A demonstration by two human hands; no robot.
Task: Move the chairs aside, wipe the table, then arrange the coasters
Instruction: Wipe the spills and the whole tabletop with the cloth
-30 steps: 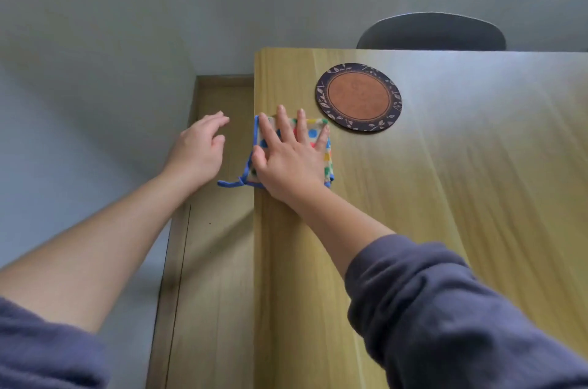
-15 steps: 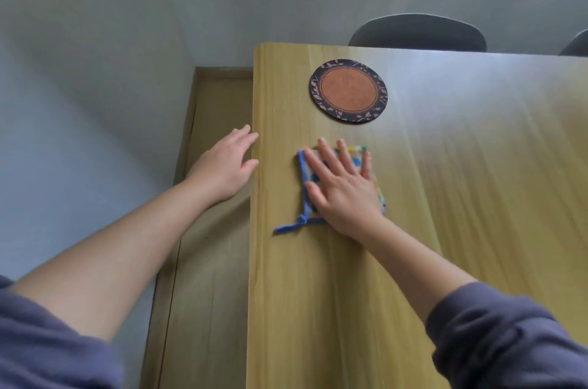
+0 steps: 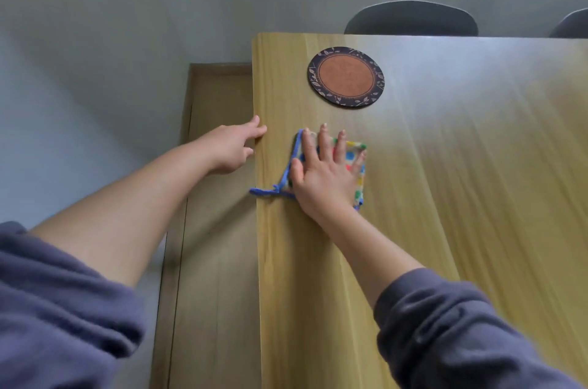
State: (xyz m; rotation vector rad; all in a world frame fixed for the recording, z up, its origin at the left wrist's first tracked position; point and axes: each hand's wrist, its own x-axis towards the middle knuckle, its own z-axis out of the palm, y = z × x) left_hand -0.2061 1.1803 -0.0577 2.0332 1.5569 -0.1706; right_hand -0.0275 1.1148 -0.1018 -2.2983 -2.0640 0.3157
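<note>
My right hand [image 3: 324,172] lies flat with straight, spread fingers on a small square cloth [image 3: 359,172] with coloured dots and a blue border, pressing it onto the wooden table [image 3: 445,197] near the left edge. A blue loop [image 3: 270,192] trails from the cloth's near left corner to the table edge. My left hand [image 3: 232,146] is beside the table's left edge, fingertips touching it, holding nothing. A round coaster [image 3: 346,76], brown with a dark leaf-patterned rim, lies beyond the cloth near the far left corner.
A dark grey chair back [image 3: 410,19] stands behind the table's far edge, and part of another chair [image 3: 572,24] shows at the far right. A lower wooden surface [image 3: 216,229] runs along the table's left side. Grey floor lies left of it.
My right hand slid the cloth from the left edge to the right, then back a little toward that edge. My left hand moved forward and now touches the table's edge.
</note>
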